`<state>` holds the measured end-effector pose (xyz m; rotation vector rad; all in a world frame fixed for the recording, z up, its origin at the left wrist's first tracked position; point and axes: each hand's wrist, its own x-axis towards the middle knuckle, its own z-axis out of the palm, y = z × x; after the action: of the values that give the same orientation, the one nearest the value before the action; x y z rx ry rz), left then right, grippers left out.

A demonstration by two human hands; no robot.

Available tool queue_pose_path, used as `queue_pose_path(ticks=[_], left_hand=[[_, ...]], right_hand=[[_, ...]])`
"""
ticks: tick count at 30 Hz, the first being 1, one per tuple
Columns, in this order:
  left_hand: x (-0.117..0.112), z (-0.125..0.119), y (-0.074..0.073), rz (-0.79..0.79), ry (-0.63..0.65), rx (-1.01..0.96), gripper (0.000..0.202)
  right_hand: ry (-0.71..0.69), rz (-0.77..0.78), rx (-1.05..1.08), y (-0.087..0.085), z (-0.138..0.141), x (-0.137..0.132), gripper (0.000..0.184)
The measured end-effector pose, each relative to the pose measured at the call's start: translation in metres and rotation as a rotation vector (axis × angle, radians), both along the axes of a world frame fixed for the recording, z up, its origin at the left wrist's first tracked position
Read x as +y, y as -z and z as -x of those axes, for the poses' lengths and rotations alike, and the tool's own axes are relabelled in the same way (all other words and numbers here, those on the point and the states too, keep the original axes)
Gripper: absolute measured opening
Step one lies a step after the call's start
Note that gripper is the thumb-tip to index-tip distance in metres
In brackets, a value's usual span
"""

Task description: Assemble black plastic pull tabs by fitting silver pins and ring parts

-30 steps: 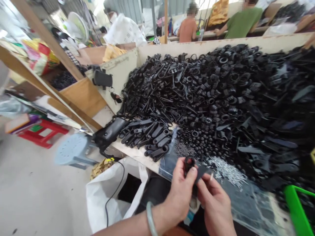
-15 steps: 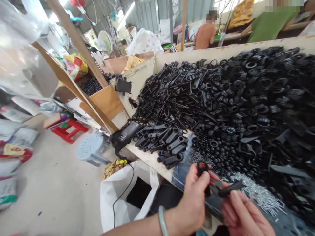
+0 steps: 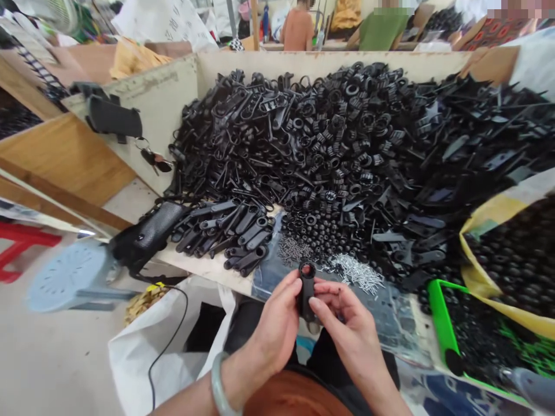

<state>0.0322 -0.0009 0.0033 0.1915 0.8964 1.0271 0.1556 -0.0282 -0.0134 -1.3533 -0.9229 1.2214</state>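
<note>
Holding a plastic piece (image 3: 307, 294) upright, ring end on top, just in front of the heap (image 3: 347, 138) of black parts, below its near edge. Left hand (image 3: 275, 326) grips the piece's left side, thumb and fingers closed on it. Right hand (image 3: 347, 326) pinches the right side, fingertips touching it. A pale bangle (image 3: 218, 388) sits on the left wrist.

Silver pins (image 3: 358, 276) lie at the heap's near edge, just beyond the piece. Small black rings (image 3: 321, 230) sit at the heap's foot, behind the pins. A row of finished pieces (image 3: 236, 231) lies at the heap's near-left corner, with a black pouch (image 3: 147, 231) left of that. A green tray (image 3: 437, 309) and a yellow bag (image 3: 472, 271) of black bits are at the heap's near right. A grey stool (image 3: 69, 277) stands well left of the heap, on the floor. Two people (image 3: 297, 29) sit behind the heap, beyond its back wall.
</note>
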Motion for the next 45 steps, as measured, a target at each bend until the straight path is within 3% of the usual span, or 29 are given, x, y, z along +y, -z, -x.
queue_pose_path(ticks=[8,13,15,20,25,27,30,32,37,39,42,45], left_hand=[[-0.007,-0.004,-0.003,-0.220,0.132,0.110,0.031],[-0.010,-0.002,-0.001,-0.227,0.197,0.206,0.035],[-0.008,0.000,0.001,-0.271,0.224,0.257,0.035],[-0.004,0.009,0.006,-0.328,0.316,0.341,0.034],[-0.008,0.030,-0.016,-0.444,0.524,0.420,0.064],[-0.011,0.039,-0.027,-0.499,0.589,0.457,0.072],[-0.014,0.044,-0.030,-0.524,0.477,0.519,0.069],[-0.015,0.042,-0.021,-0.514,0.392,0.538,0.068],[-0.011,0.038,0.001,-0.481,0.332,0.483,0.077],[-0.008,0.041,-0.003,-0.556,0.293,0.545,0.065],[-0.005,0.048,-0.016,-0.735,0.354,0.745,0.032],[0.006,0.060,-0.028,-0.801,0.339,0.935,0.021]], right_hand=[[0.085,0.052,0.025,0.004,0.004,-0.003,0.036],[-0.031,0.007,-0.369,0.000,-0.001,-0.008,0.032],[-0.065,-0.035,-0.406,-0.004,-0.007,-0.007,0.034],[0.086,0.027,-0.222,-0.008,-0.019,0.004,0.038],[-0.244,0.120,0.088,-0.007,-0.019,0.009,0.040],[-0.274,0.109,0.136,-0.008,-0.017,0.010,0.038],[-0.227,0.050,0.127,-0.006,-0.009,0.013,0.034],[-0.182,0.005,0.118,-0.003,0.000,0.017,0.030],[-0.124,-0.054,0.094,0.001,0.008,0.018,0.022],[-0.071,-0.107,0.032,-0.001,0.003,0.016,0.019],[-0.017,-0.115,-0.058,-0.006,-0.002,0.018,0.023],[-0.079,-0.057,-0.060,-0.012,0.004,0.031,0.038]])
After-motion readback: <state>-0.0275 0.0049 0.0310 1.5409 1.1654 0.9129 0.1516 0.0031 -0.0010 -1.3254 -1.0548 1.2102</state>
